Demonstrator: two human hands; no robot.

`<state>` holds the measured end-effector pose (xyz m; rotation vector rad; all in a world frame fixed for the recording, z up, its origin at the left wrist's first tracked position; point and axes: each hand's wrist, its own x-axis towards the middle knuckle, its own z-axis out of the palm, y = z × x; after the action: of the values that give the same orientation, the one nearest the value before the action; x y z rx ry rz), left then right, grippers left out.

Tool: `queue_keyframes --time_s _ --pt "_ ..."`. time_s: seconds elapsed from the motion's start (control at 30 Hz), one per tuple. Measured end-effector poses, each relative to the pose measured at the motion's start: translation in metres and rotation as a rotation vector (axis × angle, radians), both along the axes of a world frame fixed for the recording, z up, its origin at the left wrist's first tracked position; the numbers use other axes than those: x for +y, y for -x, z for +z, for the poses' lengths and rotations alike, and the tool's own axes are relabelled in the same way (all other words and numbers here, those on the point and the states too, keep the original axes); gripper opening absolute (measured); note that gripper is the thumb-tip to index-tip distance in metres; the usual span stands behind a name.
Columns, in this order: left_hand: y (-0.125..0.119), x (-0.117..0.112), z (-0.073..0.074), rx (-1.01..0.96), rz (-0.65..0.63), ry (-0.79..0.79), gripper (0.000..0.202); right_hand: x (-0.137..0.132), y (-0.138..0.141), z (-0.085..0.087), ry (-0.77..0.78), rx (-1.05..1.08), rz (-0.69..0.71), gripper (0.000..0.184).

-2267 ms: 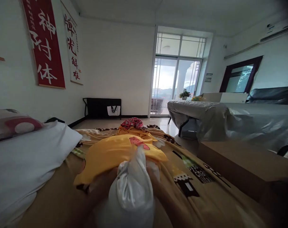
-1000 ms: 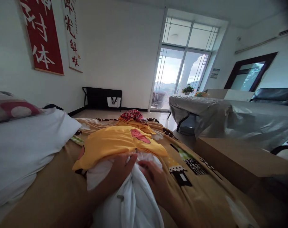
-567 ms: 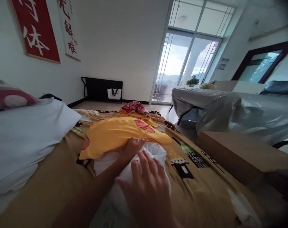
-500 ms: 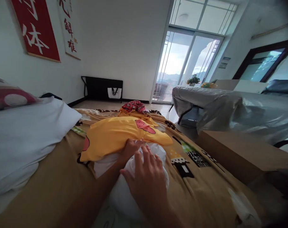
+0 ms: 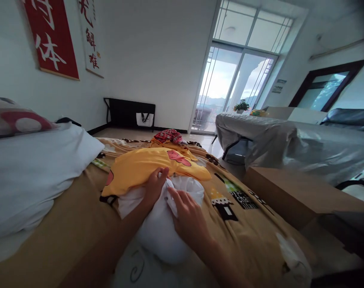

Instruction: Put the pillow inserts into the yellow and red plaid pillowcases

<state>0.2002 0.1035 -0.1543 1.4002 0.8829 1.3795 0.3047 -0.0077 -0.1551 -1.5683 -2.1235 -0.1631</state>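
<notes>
White bundle (image 5: 164,238) sits lower centre of frame, long axis up-frame toward yellow cloth (image 5: 136,166). Left hand (image 5: 154,187) grips its top, nearer the yellow; right hand (image 5: 189,216) pinches a fold just lower right.

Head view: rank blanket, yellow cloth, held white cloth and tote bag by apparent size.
1. Blanket
2. Yellow cloth and held white cloth: too close to rank; the white one is nearer the camera and partly covered.
3. Tote bag
</notes>
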Motion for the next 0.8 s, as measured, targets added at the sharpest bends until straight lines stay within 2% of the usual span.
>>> queue_keyframes --time_s 0.13,0.17,0.2,0.3,0.33,0.4,0.47,0.57,0.67,0.73,0.8 --pt "0.035 -0.019 0.015 0.079 0.339 -0.452 0.026 -0.007 -0.012 -0.006 -0.023 0.033 0.138 0.062" --pt "0.047 -0.021 0.017 0.177 0.359 -0.509 0.023 -0.011 -0.015 -0.010 -0.030 0.025 0.172 0.064" --pt "0.059 -0.022 0.018 0.316 0.327 -0.559 0.021 -0.014 -0.018 -0.014 -0.044 0.015 0.214 0.065" --pt "0.088 -0.019 0.013 0.834 0.086 -0.784 0.020 -0.022 -0.020 -0.027 -0.109 -0.035 0.329 0.068" --pt "0.093 -0.015 0.010 0.963 0.055 -0.891 0.021 -0.023 -0.020 -0.031 -0.128 -0.054 0.356 0.069" --pt "0.098 -0.007 0.004 1.137 0.136 -1.074 0.026 -0.022 -0.018 -0.035 -0.149 -0.086 0.388 0.071" --pt "0.097 0.003 0.001 1.245 0.282 -1.145 0.032 -0.020 -0.016 -0.033 -0.139 -0.108 0.403 0.071" --pt "0.091 0.020 0.003 1.332 0.374 -1.120 0.037 -0.017 -0.012 -0.025 -0.067 -0.139 0.356 0.067" --pt "0.087 0.034 0.007 1.371 0.406 -1.128 0.038 -0.014 -0.008 -0.016 0.008 -0.147 0.218 0.070" --pt "0.086 0.037 0.009 1.402 0.442 -1.204 0.036 -0.009 -0.007 -0.010 0.033 -0.140 0.122 0.071" --pt "0.085 0.033 0.009 1.430 0.391 -1.322 0.033 -0.003 -0.009 -0.005 0.046 -0.137 0.043 0.066"
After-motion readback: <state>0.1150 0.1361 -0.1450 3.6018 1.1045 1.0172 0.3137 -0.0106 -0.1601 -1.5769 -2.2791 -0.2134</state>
